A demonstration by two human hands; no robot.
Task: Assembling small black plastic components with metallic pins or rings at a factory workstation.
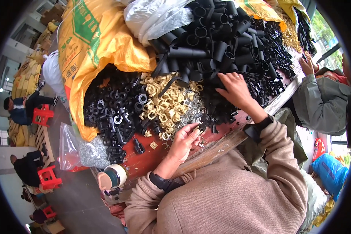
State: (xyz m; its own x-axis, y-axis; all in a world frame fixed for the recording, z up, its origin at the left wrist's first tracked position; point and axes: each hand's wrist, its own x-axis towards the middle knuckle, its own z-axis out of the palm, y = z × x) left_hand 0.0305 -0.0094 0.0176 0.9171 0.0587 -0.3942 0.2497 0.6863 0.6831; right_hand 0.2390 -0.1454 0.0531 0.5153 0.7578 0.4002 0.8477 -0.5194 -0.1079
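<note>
My left hand [183, 143] is above the table's near edge, thumb and fingers pinched on a small dark part [201, 128] that they mostly cover. My right hand [236, 90] reaches over a heap of small black plastic parts [216, 102], fingers apart, fingertips beside the larger black tubes [219, 50]. Between the hands and to the left lie beige plastic clips [165, 111] and a patch of small shiny metal pieces [192, 110]. Farther left spreads a pile of black rings and fittings [115, 113].
A yellow woven sack [105, 43] and clear plastic bag [156, 19] stand behind the piles. A wooden rail [210, 154] borders the red tabletop [144, 156]. Near left are a lidded cup [115, 175] and bag of small grey pieces [91, 152]. Another person [319, 101] works at right.
</note>
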